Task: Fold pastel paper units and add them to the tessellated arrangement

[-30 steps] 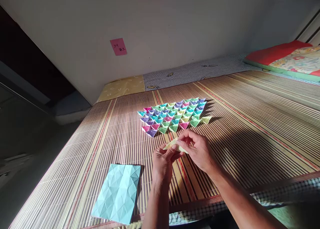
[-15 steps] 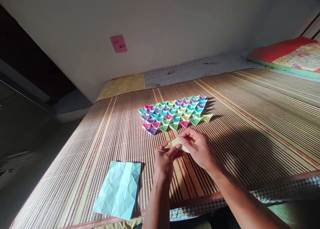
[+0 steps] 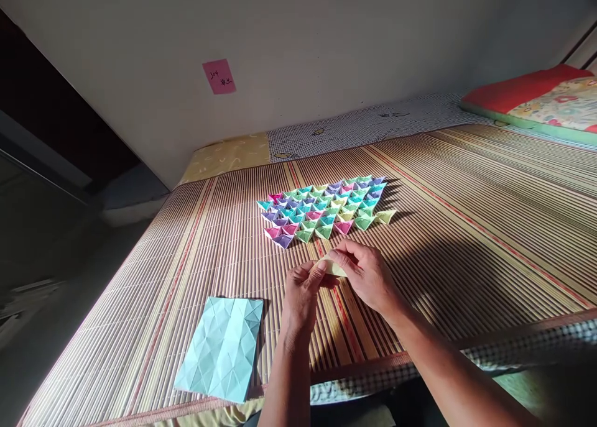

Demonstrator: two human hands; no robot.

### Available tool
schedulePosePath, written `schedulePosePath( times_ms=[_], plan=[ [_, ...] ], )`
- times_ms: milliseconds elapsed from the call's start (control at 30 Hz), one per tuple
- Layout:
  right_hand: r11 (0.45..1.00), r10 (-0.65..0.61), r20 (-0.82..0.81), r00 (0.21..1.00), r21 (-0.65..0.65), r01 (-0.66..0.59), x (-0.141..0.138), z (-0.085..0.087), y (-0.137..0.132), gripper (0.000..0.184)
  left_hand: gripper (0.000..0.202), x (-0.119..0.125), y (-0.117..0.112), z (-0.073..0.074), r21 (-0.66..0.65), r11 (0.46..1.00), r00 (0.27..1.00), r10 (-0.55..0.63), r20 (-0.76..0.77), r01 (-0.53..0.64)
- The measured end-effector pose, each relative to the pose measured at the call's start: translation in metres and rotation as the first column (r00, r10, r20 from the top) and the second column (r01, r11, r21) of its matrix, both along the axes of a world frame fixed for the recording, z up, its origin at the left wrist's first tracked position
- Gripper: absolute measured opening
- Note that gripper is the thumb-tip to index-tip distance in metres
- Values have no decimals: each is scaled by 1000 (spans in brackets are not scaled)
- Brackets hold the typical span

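Observation:
Between my two hands is a small folded piece of pale yellow paper [image 3: 334, 269], held above the mat. My left hand [image 3: 301, 290] pinches its left end, with the thumb on top. On the other side, my right hand [image 3: 366, 275] grips it between thumb and fingers, which cover much of the paper. Just beyond my hands stand rows of small folded paper boats [image 3: 321, 212] in pink, purple, green, teal and yellow, set close together. To the left of my forearm lies a creased light-blue paper sheet [image 3: 221, 349].
A striped bamboo mat [image 3: 153, 278] covers the bed. Along the wall runs patterned cloth [image 3: 354, 125], and a pink paper note [image 3: 219, 77] is stuck above it. A red and floral folded quilt [image 3: 527, 97] lies at the far right.
My left hand has shifted its pinch inward along the yellow paper, so less of it shows. The paper boats and the blue sheet stay in place.

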State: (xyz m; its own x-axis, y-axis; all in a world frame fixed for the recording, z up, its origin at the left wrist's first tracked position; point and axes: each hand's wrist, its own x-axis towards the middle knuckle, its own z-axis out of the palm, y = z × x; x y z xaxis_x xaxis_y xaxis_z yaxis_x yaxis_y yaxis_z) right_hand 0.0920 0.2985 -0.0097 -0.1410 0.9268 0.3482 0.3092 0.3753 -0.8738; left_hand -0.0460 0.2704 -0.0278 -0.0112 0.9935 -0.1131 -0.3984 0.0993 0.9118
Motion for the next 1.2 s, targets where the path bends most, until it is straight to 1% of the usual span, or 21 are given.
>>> schedulePosePath(
  times_ms=[67,133,200,300,400,467,533,600,733,900,1033,1200],
  plan=[
    [1000,3,13,1000,16,-3,2,0,1,33,48,-3,-1,3,-28,999,999,-42,28,43],
    [1000,7,18,1000,26,-7,4,1,2,33,51,-6,-1,6,-46,998,997,-50,51,53],
    [1000,24,11,1000,17,-24,4,0,2,34,48,-7,-1,9,-33,998,998,-55,28,55],
    [996,81,-35,996,-34,-82,2,-3,3,33,37,-7,-1,10,-21,998,997,-64,-33,63],
    [986,136,-74,988,-87,-142,1,-5,3,34,31,-6,0,7,-41,999,999,19,-33,-20],
    [979,165,-36,986,-115,-168,1,-5,3,37,30,-6,1,5,-55,995,996,90,14,-89],
    [975,179,23,984,-137,-174,2,-3,2,40,30,-7,2,5,-67,990,989,128,69,-123],
    [977,170,52,984,-142,-161,2,-1,1,42,32,-8,3,6,-74,989,986,133,103,-125],
    [979,168,33,985,-121,-163,-1,2,-2,42,34,-8,3,10,-79,991,984,114,136,-104],
    [986,145,24,989,-87,-143,-3,0,-3,41,35,-8,2,13,-84,993,979,96,179,-82],
    [980,153,-14,988,-126,-154,3,-4,0,43,33,-12,3,12,-74,992,979,110,171,-98],
    [977,79,-139,987,-187,-104,9,-9,6,42,33,-18,4,9,-97,985,973,155,173,-140]
  ],
)
